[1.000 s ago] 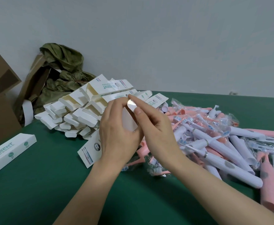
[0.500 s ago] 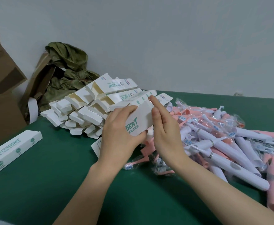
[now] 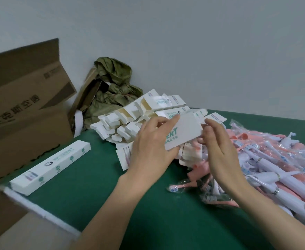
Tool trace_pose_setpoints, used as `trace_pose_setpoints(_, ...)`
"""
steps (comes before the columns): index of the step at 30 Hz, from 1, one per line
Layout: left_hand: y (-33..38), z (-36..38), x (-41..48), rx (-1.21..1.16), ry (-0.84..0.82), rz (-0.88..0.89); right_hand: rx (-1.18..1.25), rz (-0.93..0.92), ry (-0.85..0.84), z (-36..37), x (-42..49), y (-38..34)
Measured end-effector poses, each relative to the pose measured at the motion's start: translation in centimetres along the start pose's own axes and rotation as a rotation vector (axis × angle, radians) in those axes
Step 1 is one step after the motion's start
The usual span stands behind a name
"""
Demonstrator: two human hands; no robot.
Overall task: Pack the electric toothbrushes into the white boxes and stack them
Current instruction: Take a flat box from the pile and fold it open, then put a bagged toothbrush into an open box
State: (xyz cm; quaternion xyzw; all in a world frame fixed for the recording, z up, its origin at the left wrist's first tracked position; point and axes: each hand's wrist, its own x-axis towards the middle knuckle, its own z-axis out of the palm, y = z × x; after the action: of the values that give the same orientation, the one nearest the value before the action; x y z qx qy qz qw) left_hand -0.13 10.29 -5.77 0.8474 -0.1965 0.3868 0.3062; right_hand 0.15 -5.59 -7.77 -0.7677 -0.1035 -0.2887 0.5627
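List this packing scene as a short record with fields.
left grip: holds a white box above the table
right grip: fingertips at that box's end; pinch unclear
closed box: lies flat, left
open boxes: piled behind
toothbrushes: heaped right, pink and white

Both bare forearms come in from the bottom edge, L from lower centre, R from lower right, angled twd each other. L grip [image 3: 151,152] shows back of hand, fingers & thumb curled round the left end of a white box [image 3: 186,130]. R grip [image 3: 220,156] sits just beside it, thumb tip touching box's right end, other fingers loose, slightly spread
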Motion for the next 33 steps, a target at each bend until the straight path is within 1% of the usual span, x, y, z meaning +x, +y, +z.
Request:
trace_pose_setpoints(2,-2.2,-3.5,1.0,0.049,0.033,-0.072,0.051,-0.026,-0.042,0.2,-0.1,-0.3)
trace_pose_setpoints(3,-3.6,-5.5,1.6,0.095,0.013,-0.127,0.028,-0.036,-0.081,0.3,-0.2,-0.3)
trace_pose_setpoints(5,-7.0,-9.4,2.4,0.215,-0.066,-0.247,-0.097,-0.059,-0.209,0.5,-0.5,-0.2)
trace_pose_setpoints(7,-10.9,-12.2,2.9,0.378,-0.207,-0.415,-0.281,-0.104,-0.372,0.8,-0.9,0.2)
trace_pose_setpoints(9,-14.8,-13.6,2.9,0.508,-0.404,-0.611,-0.47,-0.179,-0.535,1.3,-1.4,0.7)
trace_pose_setpoints(11,-17.7,-14.2,2.7,0.507,-0.522,-0.761,-0.608,-0.25,-0.649,1.7,-1.9,1.2)
trace_pose_setpoints(14,-20.1,-14.4,2.5,0.482,-0.552,-0.856,-0.659,-0.272,-0.714,1.9,-2.3,1.6)
trace_pose_setpoints(18,-22.0,-14.2,2.3,0.436,-0.595,-0.884,-0.66,-0.269,-0.738,1.9,-2.3,2.1)
trace_pose_setpoints(21,-22.6,-13.8,1.9,0.411,-0.629,-0.893,-0.649,-0.252,-0.71,1.8,-2.0,2.4)
trace_pose_setpoints(24,-22.8,-13.5,1.6,0.407,-0.612,-0.88,-0.619,-0.237,-0.678,1.7,-1.8,2.6)
trace_pose_setpoints(26,-22.6,-13.6,1.5,0.428,-0.614,-0.883,-0.605,-0.238,-0.673,1.7,-1.7,2.7)
trace_pose_setpoints(28,-21.8,-13.4,1.5,0.525,-0.637,-0.876,-0.599,-0.233,-0.67,1.6,-1.7,2.7)
trace_pose_setpoints(29,-20.8,-13.1,1.6,0.629,-0.63,-0.852,-0.599,-0.231,-0.669,1.6,-1.6,2.8)
trace_pose_setpoints(30,-19.5,-12.6,1.9,0.719,-0.588,-0.805,-0.597,-0.23,-0.666,1.6,-1.6,2.9)
trace_pose_setpoints(31,-18.1,-11.9,2.3,0.745,-0.512,-0.724,-0.59,-0.23,-0.661,1.6,-1.6,2.9)
trace_pose_setpoints(32,-16.4,-11.1,2.7,0.69,-0.411,-0.609,-0.582,-0.23,-0.657,1.5,-1.5,2.9)
trace_pose_setpoints(33,-14.5,-10.1,3.1,0.57,-0.301,-0.465,-0.572,-0.228,-0.654,1.5,-1.5,2.9)
